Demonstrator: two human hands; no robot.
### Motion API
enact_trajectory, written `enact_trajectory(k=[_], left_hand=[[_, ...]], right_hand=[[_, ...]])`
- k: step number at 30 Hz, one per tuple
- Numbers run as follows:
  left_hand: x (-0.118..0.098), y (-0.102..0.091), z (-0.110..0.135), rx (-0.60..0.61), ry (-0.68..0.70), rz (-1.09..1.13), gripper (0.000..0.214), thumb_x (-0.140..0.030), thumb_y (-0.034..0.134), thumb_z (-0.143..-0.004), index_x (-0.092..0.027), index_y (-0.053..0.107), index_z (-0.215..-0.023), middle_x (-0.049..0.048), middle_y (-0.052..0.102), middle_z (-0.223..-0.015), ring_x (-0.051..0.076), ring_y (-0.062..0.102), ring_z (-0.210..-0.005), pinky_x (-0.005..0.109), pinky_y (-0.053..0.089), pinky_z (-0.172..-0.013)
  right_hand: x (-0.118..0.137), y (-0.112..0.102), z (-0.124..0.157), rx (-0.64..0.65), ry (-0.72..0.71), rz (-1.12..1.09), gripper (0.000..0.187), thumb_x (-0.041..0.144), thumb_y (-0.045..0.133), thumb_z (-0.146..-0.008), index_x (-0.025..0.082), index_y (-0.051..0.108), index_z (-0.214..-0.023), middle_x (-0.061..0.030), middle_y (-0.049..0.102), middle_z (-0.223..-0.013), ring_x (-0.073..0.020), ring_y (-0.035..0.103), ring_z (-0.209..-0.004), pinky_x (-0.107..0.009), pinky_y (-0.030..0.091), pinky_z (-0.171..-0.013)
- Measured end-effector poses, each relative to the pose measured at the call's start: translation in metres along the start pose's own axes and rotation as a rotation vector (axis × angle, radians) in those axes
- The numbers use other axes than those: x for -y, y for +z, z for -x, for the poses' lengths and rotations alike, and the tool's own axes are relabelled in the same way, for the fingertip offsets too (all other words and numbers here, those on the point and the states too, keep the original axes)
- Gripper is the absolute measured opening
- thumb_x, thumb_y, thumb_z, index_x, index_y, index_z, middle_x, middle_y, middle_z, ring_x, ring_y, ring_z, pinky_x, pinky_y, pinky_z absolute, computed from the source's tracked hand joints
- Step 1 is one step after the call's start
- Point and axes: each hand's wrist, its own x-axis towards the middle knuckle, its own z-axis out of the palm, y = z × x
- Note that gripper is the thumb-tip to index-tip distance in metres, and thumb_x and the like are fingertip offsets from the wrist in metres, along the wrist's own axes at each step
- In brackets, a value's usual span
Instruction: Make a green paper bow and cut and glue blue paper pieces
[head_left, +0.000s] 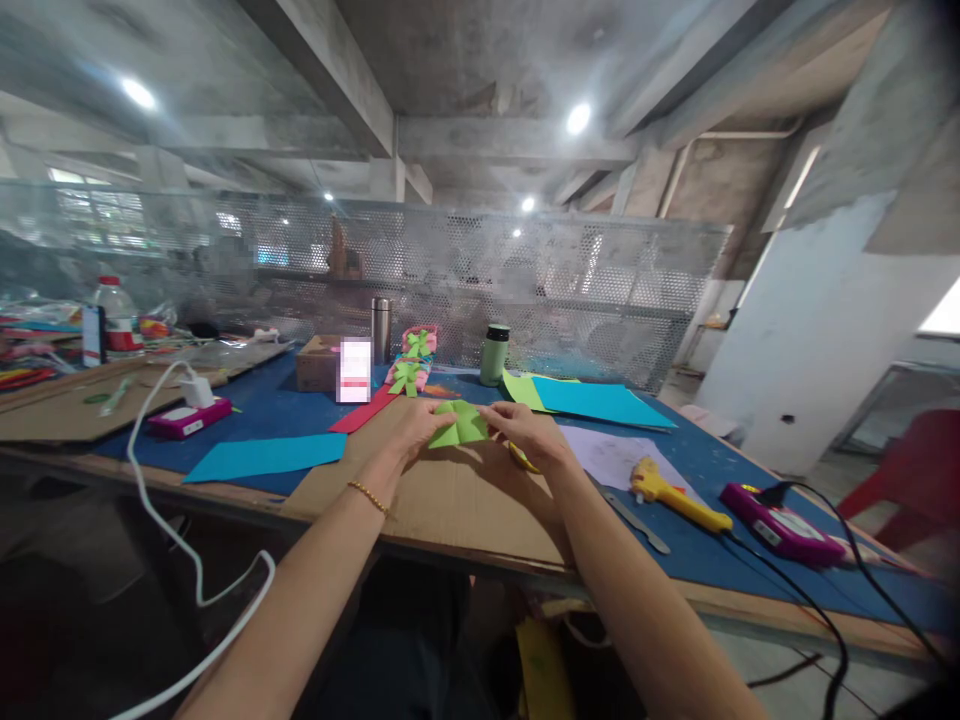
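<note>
A small light-green piece of craft paper [459, 426], creased and cut, is held up between both hands over a cardboard sheet [465, 500]. My left hand [424, 428] pinches its left edge. At its right edge, my right hand [529, 430] has its fingers closed on the paper. Just under the right hand shows part of a yellow ring-shaped thing [523, 458], perhaps a scissors handle; the rest of it is hidden. Beyond the hands lie pink pieces topped with green bows [409, 376].
Blue sheets [607, 402] and a lilac sheet [611, 452] lie to the right, with a yellow glue gun [679, 495], a metal blade-like tool [637, 522] and a purple power strip [784, 525]. A green bottle [494, 356], steel flask [381, 330] and cardboard box [318, 364] stand behind.
</note>
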Motion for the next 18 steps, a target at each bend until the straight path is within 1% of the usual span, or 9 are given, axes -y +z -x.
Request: enact_trajectory(k=[2, 3, 5, 6, 8, 12, 15, 18], left_hand=[[0.0, 0.003, 0.002, 0.02, 0.011, -0.113, 0.021, -0.027, 0.083, -0.066, -0.012, 0.076, -0.078, 0.0044, 0.072, -0.071, 0.016, 0.062, -0.065, 0.024, 0.045, -0.061], [0.0, 0.004, 0.003, 0.042, 0.004, -0.154, 0.019, -0.027, 0.083, -0.066, -0.013, 0.076, -0.076, 0.0042, 0.071, -0.069, 0.016, 0.061, -0.064, 0.024, 0.044, -0.06], [0.0, 0.007, 0.004, 0.114, -0.042, -0.17, 0.018, -0.028, 0.081, -0.066, -0.013, 0.074, -0.073, 0.0038, 0.069, -0.067, 0.016, 0.06, -0.063, 0.024, 0.042, -0.059], [0.001, 0.009, 0.004, 0.141, -0.066, -0.163, 0.018, -0.028, 0.081, -0.066, -0.013, 0.073, -0.072, 0.0034, 0.068, -0.066, 0.015, 0.059, -0.062, 0.024, 0.041, -0.058], [0.003, 0.01, 0.005, 0.154, -0.102, -0.147, 0.022, -0.03, 0.082, -0.067, -0.013, 0.069, -0.069, 0.002, 0.065, -0.063, 0.013, 0.057, -0.058, 0.023, 0.038, -0.056], [0.002, 0.009, 0.005, 0.14, -0.095, -0.109, 0.031, -0.037, 0.085, -0.066, -0.012, 0.066, -0.068, -0.0003, 0.061, -0.061, 0.01, 0.052, -0.055, 0.022, 0.035, -0.054], [-0.002, 0.009, 0.006, 0.17, -0.063, -0.038, 0.036, -0.039, 0.089, -0.064, -0.012, 0.066, -0.072, -0.0008, 0.061, -0.065, 0.01, 0.053, -0.057, 0.022, 0.037, -0.055], [-0.007, 0.008, 0.007, 0.239, -0.035, 0.057, 0.037, -0.042, 0.088, -0.066, -0.013, 0.068, -0.078, -0.0003, 0.063, -0.069, 0.012, 0.057, -0.061, 0.024, 0.043, -0.059]], right_hand=[[-0.003, 0.002, -0.004, -0.025, -0.051, 0.002, 0.05, 0.069, 0.059, -0.081, 0.019, 0.063, -0.076, -0.0019, 0.061, -0.073, -0.0147, 0.054, -0.068, -0.026, 0.041, -0.062], [-0.004, 0.003, -0.005, -0.026, -0.079, 0.018, 0.051, 0.07, 0.057, -0.083, 0.019, 0.063, -0.075, -0.0017, 0.06, -0.072, -0.0147, 0.053, -0.068, -0.026, 0.04, -0.062], [-0.006, 0.006, -0.007, -0.013, -0.122, 0.07, 0.05, 0.067, 0.058, -0.083, 0.019, 0.06, -0.069, 0.0002, 0.054, -0.066, -0.0134, 0.047, -0.063, -0.026, 0.036, -0.058], [-0.008, 0.007, -0.008, -0.006, -0.133, 0.095, 0.048, 0.064, 0.06, -0.081, 0.019, 0.059, -0.066, 0.0014, 0.051, -0.063, -0.0125, 0.043, -0.061, -0.026, 0.033, -0.057], [-0.01, 0.01, -0.009, -0.008, -0.153, 0.124, 0.043, 0.059, 0.063, -0.078, 0.019, 0.058, -0.062, 0.0028, 0.046, -0.06, -0.0114, 0.038, -0.059, -0.025, 0.028, -0.055], [-0.01, 0.013, -0.01, -0.02, -0.184, 0.124, 0.038, 0.053, 0.066, -0.074, 0.019, 0.056, -0.061, 0.0028, 0.045, -0.062, -0.0115, 0.037, -0.061, -0.025, 0.027, -0.055], [-0.005, 0.015, -0.007, 0.0, -0.193, 0.097, 0.039, 0.055, 0.063, -0.077, 0.019, 0.055, -0.064, 0.0031, 0.044, -0.063, -0.0112, 0.037, -0.059, -0.025, 0.028, -0.054], [-0.001, 0.018, -0.006, -0.007, -0.191, 0.034, 0.041, 0.059, 0.059, -0.082, 0.02, 0.054, -0.067, 0.0032, 0.044, -0.063, -0.0111, 0.037, -0.058, -0.025, 0.029, -0.053]])
